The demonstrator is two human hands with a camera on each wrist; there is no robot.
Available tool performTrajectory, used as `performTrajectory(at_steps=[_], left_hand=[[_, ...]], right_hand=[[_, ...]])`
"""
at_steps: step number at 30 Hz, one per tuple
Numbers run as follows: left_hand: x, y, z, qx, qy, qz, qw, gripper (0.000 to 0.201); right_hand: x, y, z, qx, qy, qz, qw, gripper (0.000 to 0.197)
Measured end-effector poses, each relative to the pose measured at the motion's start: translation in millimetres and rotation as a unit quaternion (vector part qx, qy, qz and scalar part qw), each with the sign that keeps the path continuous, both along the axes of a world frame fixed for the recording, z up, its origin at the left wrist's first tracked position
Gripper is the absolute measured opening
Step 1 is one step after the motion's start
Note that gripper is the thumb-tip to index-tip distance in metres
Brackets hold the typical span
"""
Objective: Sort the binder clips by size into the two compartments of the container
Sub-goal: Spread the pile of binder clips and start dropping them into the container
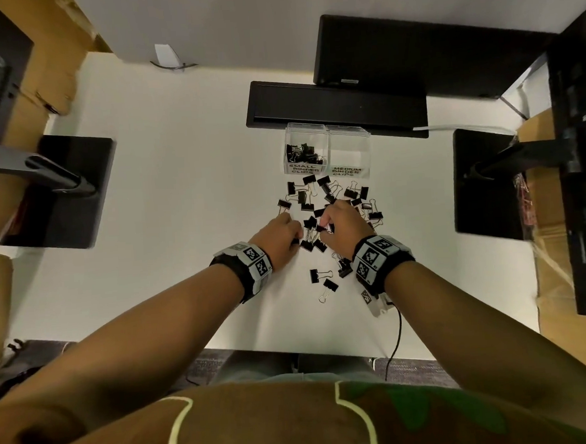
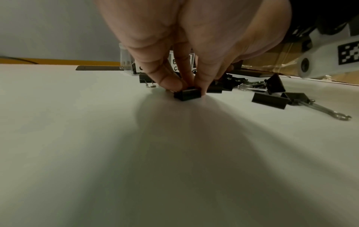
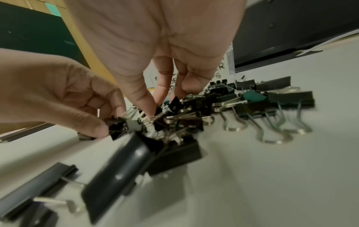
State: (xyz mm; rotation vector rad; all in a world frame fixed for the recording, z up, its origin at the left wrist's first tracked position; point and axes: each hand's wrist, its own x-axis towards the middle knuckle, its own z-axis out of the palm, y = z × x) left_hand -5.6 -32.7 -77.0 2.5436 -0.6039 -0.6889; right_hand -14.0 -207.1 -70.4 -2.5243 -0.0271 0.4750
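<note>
Black steel, nearest lot: two binder clips (image 1: 324,281) lie loose on the white surface (image 1: 180,194) just before the wrists, wire handles splayed flat.
Left hand (image 1: 278,236): fingertips (image 2: 170,83) pinch a small binder clip (image 2: 187,95) by its folded body, the clip resting on the surface at the near-left edge of the pile.
Right hand (image 1: 343,225): thumb and fingers drawn together, reaching down into the tangle; thumb tip (image 3: 149,110) presses on wire handles there, but whether one clip is truly gripped I cannot tell.
Main pile (image 1: 331,205): mixed sizes, scattered between the hands and the container, several interlocked by their handles.
Handling, judged: light, rigid, smooth-lacquered bodies; sprung and stiff to open. Handles hook neighbours, so lifting by the body sides should bring one piece away clean; a handle grip risks dragging others.
Container (image 1: 328,151): clear hard plastic, two square compartments side by side, beyond the pile.
Left compartment (image 1: 303,152): labelled SMALL BINDER CLIPS, already holding a heap of small clips.
Right compartment (image 1: 349,153): labelled MEDIUM BINDER CLIPS, nothing seen inside.
</note>
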Motion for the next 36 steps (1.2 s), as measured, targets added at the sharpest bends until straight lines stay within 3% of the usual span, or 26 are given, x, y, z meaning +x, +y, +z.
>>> performTrajectory(at_steps=[6,9,13,16,19,25,28,31,34,36], left_hand=[[2,5,1,-0.009,-0.036,0.029,0.999,0.018],[9,7,9,-0.058,-0.017,0.124,0.99,0.013],[17,8,18,-0.118,0.04,0.266,0.956,0.014],[19,8,20,-0.157,0.082,0.306,0.935,0.024],[17,3,21,-0.141,0.096,0.288,0.942,0.03],[4,-8,14,0.013,0.067,0.14,0.988,0.017],[2,-5,8,0.027,0.046,0.112,0.992,0.017],[2,0,6,0.025,0.028,0.087,0.995,0.019],[3,3,4,0.025,0.011,0.057,0.998,0.018],[4,3,4,0.032,0.013,0.059,0.998,0.014]], right_hand=[[-3,1,-3,-0.021,0.004,0.028,0.999,0.023],[-4,3,-4,-0.037,0.008,0.051,0.998,0.022],[-3,2,-4,-0.036,0.015,0.06,0.997,0.024],[-1,-2,3,0.02,0.02,-0.005,1.0,0.021],[0,-9,10,0.111,0.036,-0.109,0.987,0.008],[-2,-25,15,0.244,0.102,-0.233,0.936,0.016],[-4,-24,11,0.186,0.062,-0.213,0.957,0.011],[-8,-15,12,0.117,0.017,-0.125,0.985,0.008],[-10,-1,13,0.029,0.015,-0.03,0.999,0.015],[-10,8,11,-0.038,0.041,-0.014,0.998,0.028]])
